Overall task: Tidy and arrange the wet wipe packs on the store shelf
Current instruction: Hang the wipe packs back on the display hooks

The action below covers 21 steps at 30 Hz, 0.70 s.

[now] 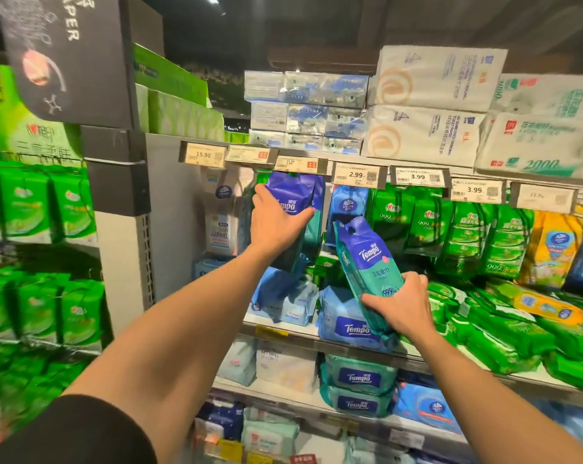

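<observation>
Left hand [275, 219] grips a hanging blue Tempo pack [293, 195] under the price tags [357, 175], fingers wrapped round its front. Right hand [400, 304] clasps the bottom of a second pack [367, 269], tilted, above the shelf [350, 343].

Both arms reach forward, bare below a dark sleeve [65, 433]. Left hand [276, 219] is raised high, fingers and thumb clamped round a pack [291, 195]. Right hand [404, 304] sits lower, apparently gripping a tilted pack's [367, 262] bottom end.
</observation>
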Each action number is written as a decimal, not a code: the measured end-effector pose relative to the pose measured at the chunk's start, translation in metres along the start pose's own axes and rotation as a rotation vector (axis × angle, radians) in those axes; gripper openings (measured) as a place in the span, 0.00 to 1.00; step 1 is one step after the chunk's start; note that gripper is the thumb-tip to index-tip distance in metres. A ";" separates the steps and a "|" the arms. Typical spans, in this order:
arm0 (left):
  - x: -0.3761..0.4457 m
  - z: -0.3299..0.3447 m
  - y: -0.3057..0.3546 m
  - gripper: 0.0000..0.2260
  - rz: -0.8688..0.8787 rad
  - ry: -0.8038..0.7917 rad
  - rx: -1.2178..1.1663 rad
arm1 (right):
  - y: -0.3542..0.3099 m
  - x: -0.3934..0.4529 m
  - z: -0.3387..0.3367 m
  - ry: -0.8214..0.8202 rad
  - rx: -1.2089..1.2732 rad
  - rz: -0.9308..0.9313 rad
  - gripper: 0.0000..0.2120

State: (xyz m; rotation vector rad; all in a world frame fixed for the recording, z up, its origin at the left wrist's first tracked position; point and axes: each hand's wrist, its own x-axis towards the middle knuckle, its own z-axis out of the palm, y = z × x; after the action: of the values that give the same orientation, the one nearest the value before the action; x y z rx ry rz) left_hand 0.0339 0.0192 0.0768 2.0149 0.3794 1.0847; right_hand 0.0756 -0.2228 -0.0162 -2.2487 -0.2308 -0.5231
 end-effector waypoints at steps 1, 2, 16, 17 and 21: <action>0.001 0.001 0.003 0.43 -0.016 -0.014 0.026 | 0.000 -0.002 0.000 0.000 0.001 0.000 0.35; 0.002 0.002 0.005 0.45 -0.037 -0.031 0.052 | 0.001 -0.004 -0.001 -0.001 0.002 0.000 0.34; 0.023 0.031 0.018 0.47 -0.167 -0.091 0.076 | 0.026 -0.014 -0.017 -0.012 0.046 -0.033 0.34; 0.025 0.033 0.018 0.48 -0.175 -0.097 0.081 | 0.027 -0.013 -0.017 -0.011 0.045 -0.033 0.34; 0.030 0.043 0.013 0.52 -0.198 -0.141 0.132 | 0.030 -0.011 -0.017 -0.016 0.038 -0.042 0.33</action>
State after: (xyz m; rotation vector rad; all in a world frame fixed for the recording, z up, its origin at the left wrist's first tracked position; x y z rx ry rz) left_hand 0.0845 0.0068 0.0899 2.1046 0.5762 0.8096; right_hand 0.0707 -0.2559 -0.0309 -2.2163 -0.2950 -0.5187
